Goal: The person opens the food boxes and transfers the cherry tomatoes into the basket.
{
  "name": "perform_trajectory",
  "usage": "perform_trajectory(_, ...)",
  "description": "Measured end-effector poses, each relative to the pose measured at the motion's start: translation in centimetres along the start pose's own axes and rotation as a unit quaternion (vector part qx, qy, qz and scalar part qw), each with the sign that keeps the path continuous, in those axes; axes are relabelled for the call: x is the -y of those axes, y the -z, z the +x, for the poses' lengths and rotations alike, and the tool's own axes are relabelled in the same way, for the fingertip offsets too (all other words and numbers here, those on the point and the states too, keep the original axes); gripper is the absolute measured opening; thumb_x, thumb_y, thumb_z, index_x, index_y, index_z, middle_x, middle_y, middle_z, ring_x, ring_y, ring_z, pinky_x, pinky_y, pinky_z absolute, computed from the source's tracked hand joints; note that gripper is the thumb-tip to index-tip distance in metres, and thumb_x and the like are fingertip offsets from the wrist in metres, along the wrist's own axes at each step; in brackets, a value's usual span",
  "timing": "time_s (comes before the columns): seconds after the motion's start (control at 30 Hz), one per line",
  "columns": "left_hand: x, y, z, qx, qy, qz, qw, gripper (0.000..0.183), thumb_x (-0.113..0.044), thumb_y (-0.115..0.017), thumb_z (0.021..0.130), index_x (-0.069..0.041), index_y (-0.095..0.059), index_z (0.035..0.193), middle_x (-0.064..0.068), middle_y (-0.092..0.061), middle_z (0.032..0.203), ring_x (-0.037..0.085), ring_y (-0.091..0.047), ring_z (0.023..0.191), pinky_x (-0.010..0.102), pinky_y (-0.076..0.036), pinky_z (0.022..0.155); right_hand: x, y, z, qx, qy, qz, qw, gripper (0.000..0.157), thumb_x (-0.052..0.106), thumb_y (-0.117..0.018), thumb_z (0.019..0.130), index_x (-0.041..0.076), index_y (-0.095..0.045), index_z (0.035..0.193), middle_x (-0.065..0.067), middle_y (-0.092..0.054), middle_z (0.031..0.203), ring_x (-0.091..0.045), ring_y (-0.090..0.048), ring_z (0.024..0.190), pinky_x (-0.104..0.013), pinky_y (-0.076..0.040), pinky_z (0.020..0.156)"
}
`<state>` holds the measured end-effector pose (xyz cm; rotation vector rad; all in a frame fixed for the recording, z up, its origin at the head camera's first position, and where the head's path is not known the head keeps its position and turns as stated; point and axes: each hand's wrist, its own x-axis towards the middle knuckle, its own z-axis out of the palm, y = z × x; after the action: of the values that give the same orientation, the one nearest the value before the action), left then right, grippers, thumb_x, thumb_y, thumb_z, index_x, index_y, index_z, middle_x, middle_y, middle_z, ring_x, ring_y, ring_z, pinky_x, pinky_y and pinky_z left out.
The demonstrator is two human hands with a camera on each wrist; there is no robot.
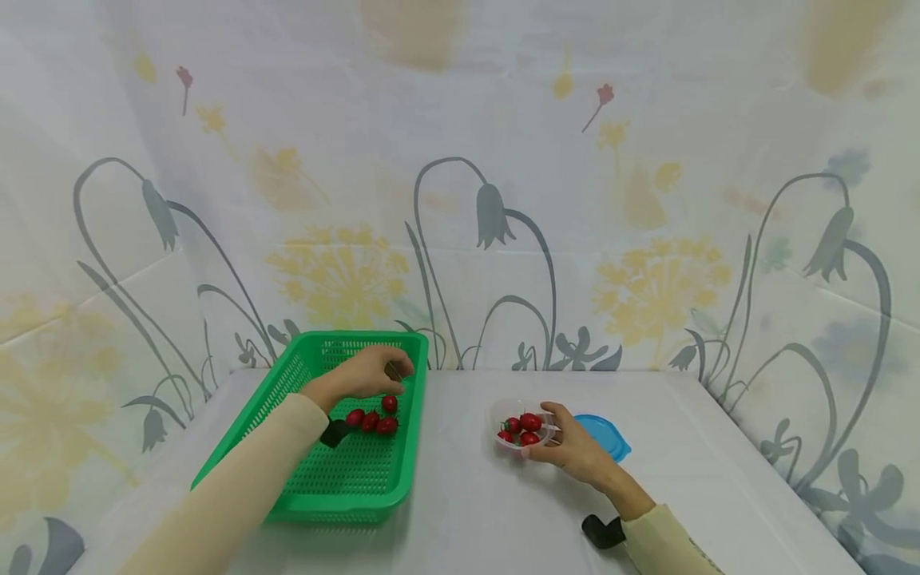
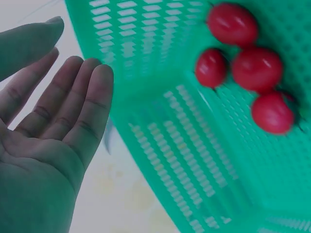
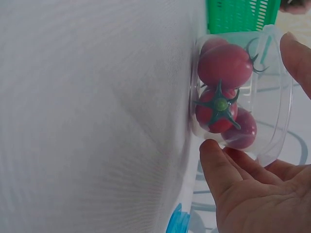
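Observation:
Over the far right part of the green basket (image 1: 287, 508) is my left hand (image 1: 368, 372), its fingers extended and nothing in them in the left wrist view. Below it, several cherry tomatoes (image 2: 256, 69) lie grouped on the basket's floor. My right hand (image 1: 571, 454) holds a clear plastic container (image 3: 279, 145) by its right side, with thumb and fingers spread around its wall. Inside the container sit several red cherry tomatoes (image 1: 530, 422), one with its green star-shaped calyx (image 3: 221, 105) facing the right wrist camera.
A blue lid (image 1: 604, 436) lies on the white tabletop (image 1: 474, 511) just behind and right of the container. The basket takes up the left of the table. A flower-printed cloth (image 1: 460, 120) hangs behind the table's far edge.

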<state>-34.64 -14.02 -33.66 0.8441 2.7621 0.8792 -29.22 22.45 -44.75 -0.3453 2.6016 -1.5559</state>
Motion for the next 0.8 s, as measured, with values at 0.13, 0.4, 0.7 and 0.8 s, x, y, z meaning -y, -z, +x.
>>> perform_trajectory(0.13,-1.0,-0.4,0.9,-0.003,-0.003,-0.015,0.9999,0.025,-0.010,-0.069,0.087,-0.009,-0.064,0.111,0.005,-0.063,0.110,0.019,-0.059,0.099,0.036,-0.049,0.085,-0.1,0.0,-0.1,0.000,0.001,0.004,1.000,0.091,0.033,-0.079,0.078,0.007,-0.026,0.147,-0.023,-0.029,0.150,-0.045,-0.043,0.126,-0.052,-0.045,0.095)
perform_trajectory(0.4,-3.2,-1.1,2.5,-0.010,-0.023,-0.026,0.9993,0.023,-0.012,-0.071,0.086,-0.012,-0.065,0.108,-0.001,-0.063,0.106,0.015,-0.061,0.096,0.031,-0.051,0.082,-0.3,-0.1,0.1,0.000,0.004,0.002,1.000,0.091,0.033,-0.079,0.078,0.007,-0.026,0.147,-0.022,-0.028,0.150,-0.044,-0.043,0.126,-0.052,-0.045,0.094)
perform_trajectory(0.7,-6.2,-2.6,4.3,0.009,-0.048,-0.031,0.9983,0.020,-0.010,-0.071,0.085,-0.011,-0.066,0.105,-0.001,-0.064,0.102,0.014,-0.061,0.092,0.029,-0.051,0.079,-0.2,-0.1,0.1,-0.004,0.000,0.001,1.000,0.090,0.033,-0.079,0.078,0.008,-0.027,0.146,-0.022,-0.029,0.150,-0.045,-0.043,0.126,-0.053,-0.045,0.093)
perform_trajectory(0.8,-7.0,-3.3,4.8,0.017,-0.056,-0.027,0.9979,0.020,-0.011,-0.071,0.085,-0.011,-0.066,0.105,-0.002,-0.064,0.101,0.014,-0.061,0.091,0.028,-0.052,0.078,-0.3,-0.1,0.2,-0.008,-0.005,-0.003,1.000,0.088,0.033,-0.079,0.078,0.008,-0.028,0.146,-0.022,-0.031,0.148,-0.046,-0.044,0.125,-0.053,-0.046,0.093)
